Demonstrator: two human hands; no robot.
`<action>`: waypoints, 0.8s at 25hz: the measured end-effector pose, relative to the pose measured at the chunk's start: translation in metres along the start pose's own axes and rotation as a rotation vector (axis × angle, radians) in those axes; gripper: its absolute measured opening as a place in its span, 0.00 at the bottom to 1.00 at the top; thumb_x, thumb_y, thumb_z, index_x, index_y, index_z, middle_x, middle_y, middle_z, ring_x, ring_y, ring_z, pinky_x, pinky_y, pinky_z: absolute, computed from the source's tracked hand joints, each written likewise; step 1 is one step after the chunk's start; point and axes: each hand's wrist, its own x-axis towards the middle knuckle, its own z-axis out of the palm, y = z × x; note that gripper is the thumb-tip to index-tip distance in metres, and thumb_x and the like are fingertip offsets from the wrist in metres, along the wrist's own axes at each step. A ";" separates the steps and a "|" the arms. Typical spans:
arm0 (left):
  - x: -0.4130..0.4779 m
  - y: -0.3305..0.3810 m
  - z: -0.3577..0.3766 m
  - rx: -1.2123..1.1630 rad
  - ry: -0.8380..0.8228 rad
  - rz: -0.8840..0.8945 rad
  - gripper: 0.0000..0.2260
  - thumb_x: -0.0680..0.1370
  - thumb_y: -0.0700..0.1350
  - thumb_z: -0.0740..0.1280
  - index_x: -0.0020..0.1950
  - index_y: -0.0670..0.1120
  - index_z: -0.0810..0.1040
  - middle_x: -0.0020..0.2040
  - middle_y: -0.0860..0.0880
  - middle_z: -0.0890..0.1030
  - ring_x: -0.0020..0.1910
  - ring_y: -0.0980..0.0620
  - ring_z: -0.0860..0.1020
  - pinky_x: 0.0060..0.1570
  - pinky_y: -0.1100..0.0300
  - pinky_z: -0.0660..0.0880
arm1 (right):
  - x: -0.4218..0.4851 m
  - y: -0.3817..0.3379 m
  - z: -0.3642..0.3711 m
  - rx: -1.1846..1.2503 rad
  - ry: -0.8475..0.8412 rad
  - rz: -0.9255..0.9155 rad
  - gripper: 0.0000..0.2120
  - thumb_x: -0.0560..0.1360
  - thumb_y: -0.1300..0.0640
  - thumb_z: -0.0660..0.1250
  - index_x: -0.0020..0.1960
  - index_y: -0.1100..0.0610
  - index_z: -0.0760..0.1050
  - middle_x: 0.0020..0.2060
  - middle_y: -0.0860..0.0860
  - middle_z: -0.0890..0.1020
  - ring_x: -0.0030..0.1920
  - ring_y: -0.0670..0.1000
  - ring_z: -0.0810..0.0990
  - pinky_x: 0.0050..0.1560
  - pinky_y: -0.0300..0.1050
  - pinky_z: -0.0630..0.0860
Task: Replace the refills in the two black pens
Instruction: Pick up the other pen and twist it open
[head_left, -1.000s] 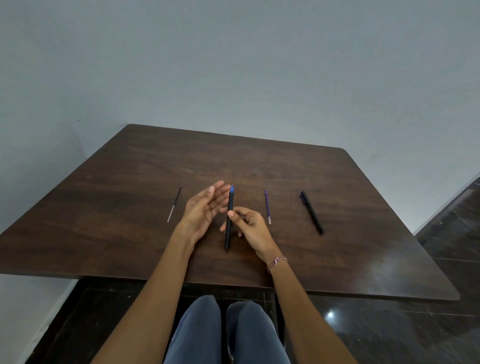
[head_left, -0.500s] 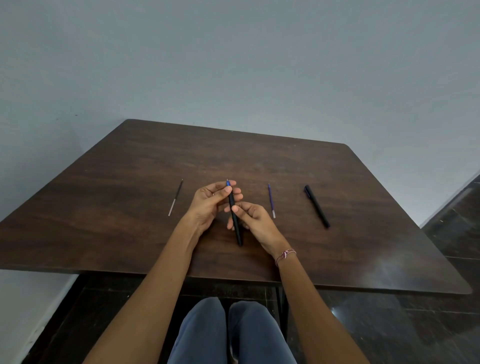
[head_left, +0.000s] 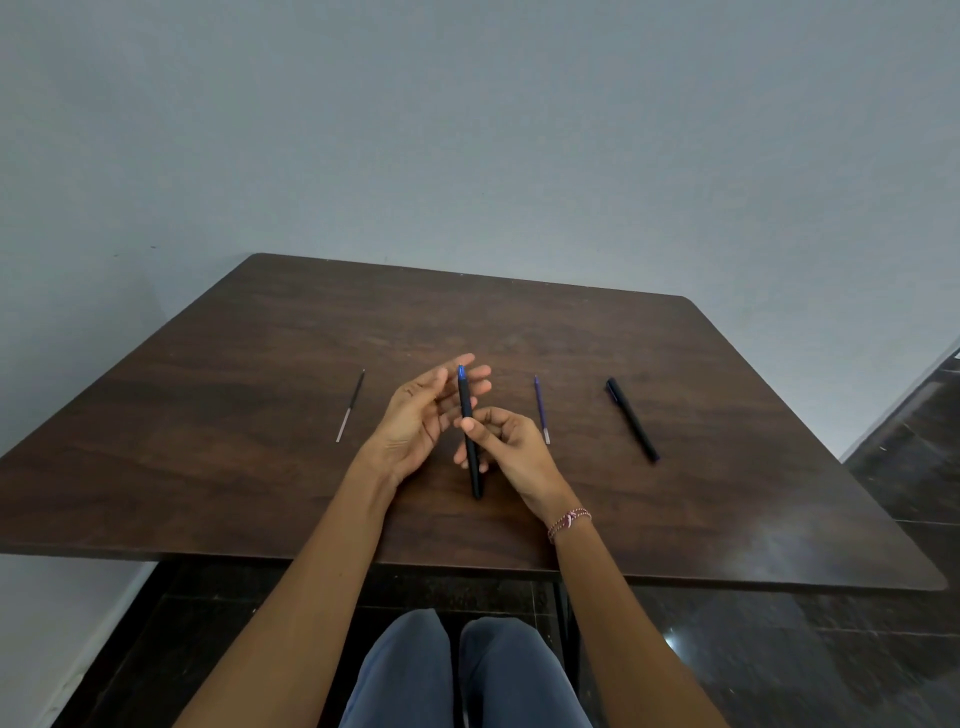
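Note:
My right hand (head_left: 511, 449) grips a black pen (head_left: 470, 447) by its middle, held above the dark wooden table (head_left: 208, 415). The pen points away from me and a blue tip shows at its far end. My left hand (head_left: 426, 415) is open just left of the pen, palm facing it, fingers spread behind the blue tip and holding nothing. A second black pen (head_left: 632, 419) lies on the table to the right. A blue refill (head_left: 541, 409) lies between my right hand and that pen. A thin dark refill (head_left: 350, 405) with a pale near end lies to the left.
A plain grey wall stands behind the table. Dark glossy floor tiles (head_left: 883, 649) show on the right and below. My knees in blue trousers (head_left: 457, 675) sit under the table's near edge.
My left hand closed its fingertips on the pen's blue end half a second ago, then let go and opened. My right hand kept hold of the pen throughout.

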 end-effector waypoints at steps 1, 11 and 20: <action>-0.001 0.001 0.000 -0.019 -0.030 -0.004 0.13 0.81 0.37 0.55 0.62 0.42 0.74 0.55 0.45 0.83 0.53 0.52 0.82 0.49 0.62 0.79 | 0.000 -0.001 0.000 0.010 -0.002 0.002 0.06 0.78 0.57 0.64 0.50 0.58 0.78 0.33 0.55 0.83 0.32 0.47 0.81 0.32 0.34 0.73; 0.004 -0.002 0.002 0.125 0.155 0.044 0.08 0.77 0.35 0.63 0.51 0.42 0.79 0.43 0.52 0.85 0.44 0.55 0.81 0.40 0.65 0.78 | 0.000 0.000 0.000 0.021 -0.023 0.018 0.07 0.77 0.57 0.64 0.52 0.58 0.77 0.34 0.54 0.83 0.34 0.48 0.81 0.33 0.35 0.74; -0.002 0.001 -0.001 0.110 0.012 0.028 0.15 0.70 0.36 0.67 0.55 0.45 0.79 0.43 0.51 0.84 0.41 0.53 0.82 0.41 0.63 0.79 | 0.000 0.001 -0.002 0.054 -0.025 0.011 0.05 0.77 0.57 0.64 0.50 0.57 0.77 0.34 0.53 0.84 0.34 0.48 0.82 0.34 0.35 0.74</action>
